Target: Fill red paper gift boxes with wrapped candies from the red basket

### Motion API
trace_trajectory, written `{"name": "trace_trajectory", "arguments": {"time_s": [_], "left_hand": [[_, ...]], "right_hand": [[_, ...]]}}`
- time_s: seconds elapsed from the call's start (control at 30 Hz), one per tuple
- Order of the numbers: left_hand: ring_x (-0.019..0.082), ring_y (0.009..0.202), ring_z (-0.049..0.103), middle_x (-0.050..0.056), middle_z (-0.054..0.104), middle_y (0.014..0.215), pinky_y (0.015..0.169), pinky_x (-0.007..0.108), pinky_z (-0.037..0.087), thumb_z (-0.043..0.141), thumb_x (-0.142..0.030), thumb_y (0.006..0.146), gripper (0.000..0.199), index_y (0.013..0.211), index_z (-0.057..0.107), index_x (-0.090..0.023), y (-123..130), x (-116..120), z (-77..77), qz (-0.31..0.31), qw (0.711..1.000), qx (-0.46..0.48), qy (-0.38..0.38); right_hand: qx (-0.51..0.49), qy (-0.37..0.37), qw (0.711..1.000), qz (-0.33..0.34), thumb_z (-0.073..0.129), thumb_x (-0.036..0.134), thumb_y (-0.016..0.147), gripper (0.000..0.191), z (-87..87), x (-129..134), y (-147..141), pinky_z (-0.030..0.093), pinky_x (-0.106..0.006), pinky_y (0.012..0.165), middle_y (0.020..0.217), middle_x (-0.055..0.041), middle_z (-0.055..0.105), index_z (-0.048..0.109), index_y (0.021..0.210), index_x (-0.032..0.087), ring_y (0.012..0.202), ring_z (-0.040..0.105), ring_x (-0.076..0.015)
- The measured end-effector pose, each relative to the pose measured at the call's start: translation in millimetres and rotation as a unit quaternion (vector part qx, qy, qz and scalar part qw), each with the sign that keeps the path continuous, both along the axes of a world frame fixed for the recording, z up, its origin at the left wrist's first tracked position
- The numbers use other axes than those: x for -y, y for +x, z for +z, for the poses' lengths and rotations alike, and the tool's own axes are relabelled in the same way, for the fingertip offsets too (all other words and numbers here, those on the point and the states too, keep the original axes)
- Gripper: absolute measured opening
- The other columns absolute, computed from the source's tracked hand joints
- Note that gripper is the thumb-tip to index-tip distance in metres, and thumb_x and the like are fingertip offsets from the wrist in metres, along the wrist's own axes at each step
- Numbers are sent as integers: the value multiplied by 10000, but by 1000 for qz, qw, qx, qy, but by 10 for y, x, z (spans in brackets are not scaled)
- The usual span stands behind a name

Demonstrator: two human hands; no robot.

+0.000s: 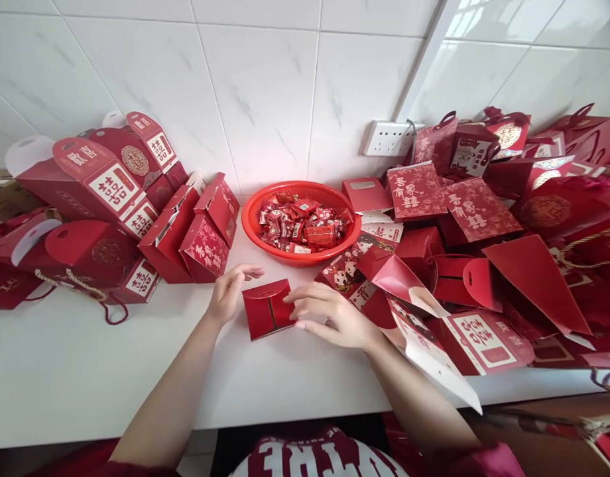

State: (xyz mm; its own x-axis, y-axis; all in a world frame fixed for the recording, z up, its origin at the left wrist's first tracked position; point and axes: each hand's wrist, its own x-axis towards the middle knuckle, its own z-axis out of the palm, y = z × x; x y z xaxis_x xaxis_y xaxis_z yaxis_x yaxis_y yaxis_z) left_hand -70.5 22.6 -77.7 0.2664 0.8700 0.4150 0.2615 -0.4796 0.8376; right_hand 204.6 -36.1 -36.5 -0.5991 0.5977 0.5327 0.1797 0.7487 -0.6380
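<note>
A small red gift box (259, 310) with a slot near its top edge and a dark line down its front stands on the white table between my hands. My left hand (230, 291) is beside its left edge, fingers stretched out toward the back and apart from it. At the box's right side, my right hand (329, 314) has its fingers spread, the tips at or very near the edge; whether they touch it I cannot tell. Just behind the box sits a red plastic basket (252, 242) full of red-wrapped candies (305, 222).
On the left stand several red gift boxes (106, 182) and a pair of shorter red boxes (205, 245). A large heap of red boxes and bags (464, 218) covers the right side, some tipped or unfolded. A white socket panel (387, 138) is on the tiled wall behind.
</note>
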Motion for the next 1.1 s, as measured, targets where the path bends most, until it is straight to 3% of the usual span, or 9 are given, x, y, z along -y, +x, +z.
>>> {"name": "trace_trajectory", "arguments": {"time_s": [0.1,0.27,0.47,0.57,0.67,0.8,0.87,1.0,1.1], "left_hand": [[279,1105,640,141,676,1181,962,404,489,427,-645,933,613,1271,601,-164,69,33,-13,-72,997,15,-4],[244,1147,625,94,666,1227,1002,359,476,594,-435,928,480,1355,526,-227,275,144,-57,-78,991,7,-105],[221,846,688,81,751,942,780,307,528,534,-507,942,418,945,737,-142,489,222,-159,-36,957,123,-262],[183,622,644,49,717,708,598,281,494,591,-526,897,430,800,711,-125,537,227,-162,-12,917,197,-346],[200,682,669,61,733,748,660,295,520,623,-486,875,383,844,724,-118,577,247,-115,-30,889,242,-388],[216,720,676,86,729,786,691,321,542,578,-469,890,379,855,705,-114,631,282,-97,-52,871,251,-419],[212,779,678,83,721,865,720,324,552,577,-447,896,329,920,673,-133,645,279,-134,-38,894,233,-380],[219,1161,604,86,609,1264,964,360,524,677,-323,843,360,1170,557,-229,600,251,-187,47,969,190,-150],[239,1237,545,81,594,1294,1054,429,469,565,-255,905,102,932,657,-221,519,267,-128,-7,997,76,-10]], "right_hand": [[-16,4,998,-64,555,255,980,153,-210,-18,5,460,-449,1039,1310,-104,599,668,1080,231,1231,543,-244],[-16,15,998,-67,450,180,1009,259,-366,-46,-21,429,-464,1077,1272,-77,648,626,1188,246,1259,537,-230],[39,52,997,-49,574,230,947,247,-383,-64,-32,404,-466,1104,1319,-77,637,617,1190,243,1309,508,-243],[86,49,995,-32,505,144,932,376,-343,-47,-31,224,-544,1203,1407,-65,586,565,1289,242,1409,406,-245],[139,42,989,3,446,85,898,473,-303,-23,-60,-29,-625,1207,1406,-53,589,522,1337,242,1447,351,-255],[135,32,990,10,420,80,880,469,-326,4,-131,-78,-607,1203,1411,-94,565,492,1322,221,1416,394,-240],[111,32,993,-7,412,74,868,395,-362,9,-156,-46,-585,1217,1319,-111,602,517,1225,209,1331,486,-221],[83,8,997,-4,402,92,875,269,-397,1,-165,-6,-562,1228,1141,-76,658,536,1071,218,1185,585,-205],[85,11,996,13,396,140,906,293,-383,-13,-164,39,-557,1226,1257,-91,643,548,1145,217,1252,546,-228]]}}
